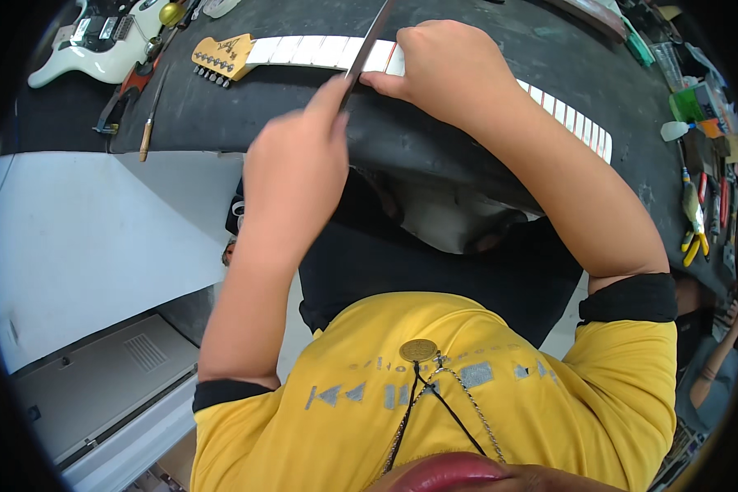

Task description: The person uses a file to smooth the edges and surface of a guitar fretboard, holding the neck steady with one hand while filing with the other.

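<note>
My left hand [299, 164], slightly blurred, grips a long, flat metal tool [366, 45], perhaps a file, slanting up across the guitar neck [295, 50]. The neck lies on the dark worktop, its fretboard covered in white strips between the frets, with a thin red line near my right hand. Its pale wooden headstock [221, 57] with tuning pegs is at the left. My right hand [447, 70] is closed over the middle of the neck, right of the tool, thumb along the near edge; part of the neck is hidden under it.
A white guitar body [90, 49], a red-handled tool [139, 78] and a wooden-handled tool [147, 139] lie at the upper left. Pliers [695, 221], a small bottle [674, 130] and other tools crowd the right edge. Another person's arm [717, 353] shows at lower right.
</note>
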Available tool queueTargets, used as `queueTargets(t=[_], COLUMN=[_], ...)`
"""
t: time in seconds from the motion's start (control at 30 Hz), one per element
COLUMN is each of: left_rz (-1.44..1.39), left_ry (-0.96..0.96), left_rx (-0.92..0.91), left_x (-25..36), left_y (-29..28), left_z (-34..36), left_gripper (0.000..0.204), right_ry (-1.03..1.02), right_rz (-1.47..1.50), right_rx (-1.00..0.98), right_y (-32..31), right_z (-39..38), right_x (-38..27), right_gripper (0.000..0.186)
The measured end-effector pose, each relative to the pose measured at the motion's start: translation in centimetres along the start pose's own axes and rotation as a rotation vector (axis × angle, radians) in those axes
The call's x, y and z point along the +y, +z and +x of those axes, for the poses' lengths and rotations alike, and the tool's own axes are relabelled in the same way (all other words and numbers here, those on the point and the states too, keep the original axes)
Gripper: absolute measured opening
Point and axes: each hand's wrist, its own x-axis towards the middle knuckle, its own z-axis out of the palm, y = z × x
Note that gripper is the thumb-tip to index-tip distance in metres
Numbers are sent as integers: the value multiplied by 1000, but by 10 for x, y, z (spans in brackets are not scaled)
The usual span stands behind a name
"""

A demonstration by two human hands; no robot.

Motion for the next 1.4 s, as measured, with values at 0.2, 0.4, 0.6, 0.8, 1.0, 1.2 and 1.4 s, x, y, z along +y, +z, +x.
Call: queueTargets(t=[0.2,0.4,0.6,0.8,1.0,1.2,1.4], left_rz=[-135,18,-40,-140,-13,-311,-428], left_ry=[-46,22,-58,-139,-3,-127,-297], left_rx=[-17,10,-73,-100,-7,42,43], left_x=[-15,1,1,-7,-4,-20,-12], left_y=[-31,-3,-15,-39,5,1,-37], left_z=[-106,9,-26,-105,17,43,-51], left_gripper=[54,36,42,48,42,40,53], right_ry=[22,11,-17,-7,-45,-39,-29], right_rz=[56,70,39,17,14,6,18], right_rx=[-6,-35,81,66,90,66,89], right_y=[8,2,10,14,8,9,11], right_z=[-2,2,-3,-3,-1,1,-3], right_x=[-1,-2,5,0,1,2,3], right_gripper=[63,62,52,53,56,57,57])
